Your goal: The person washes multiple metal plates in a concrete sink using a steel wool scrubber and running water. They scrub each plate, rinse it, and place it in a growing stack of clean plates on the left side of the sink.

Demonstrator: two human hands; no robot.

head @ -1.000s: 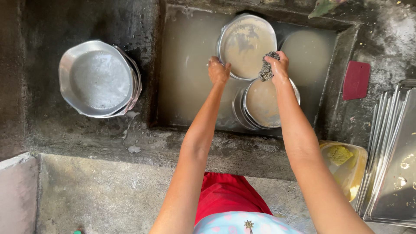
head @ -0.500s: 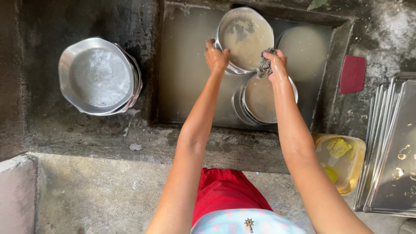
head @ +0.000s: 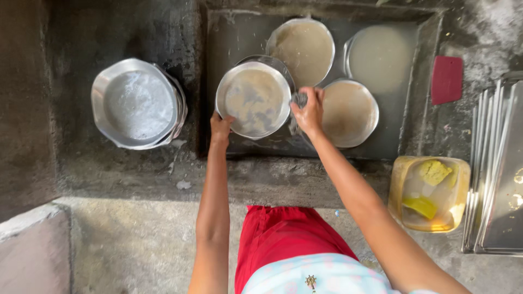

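Observation:
My left hand (head: 220, 128) grips the near rim of a round metal plate (head: 253, 99), holding it over the left part of a concrete sink (head: 218, 38) filled with murky water. The plate's face is smeared with brownish residue. My right hand (head: 309, 111) is closed on a steel wool scrubber (head: 298, 99) pressed against the plate's right edge. More round metal plates lie in the water: one behind (head: 305, 46), one at the far right (head: 381, 54) and one by my right hand (head: 348, 111).
A stack of metal plates (head: 136, 103) sits on the concrete ledge left of the sink. A red scraper (head: 447, 79) lies to the right. A yellow tub (head: 427, 188) holds sponges and soap. Flat metal trays (head: 498, 174) lean at the far right.
I have lifted one plate off the pile and brought it left and nearer to me. My right hand with the scrubber followed to its right edge. The camera has shifted too.

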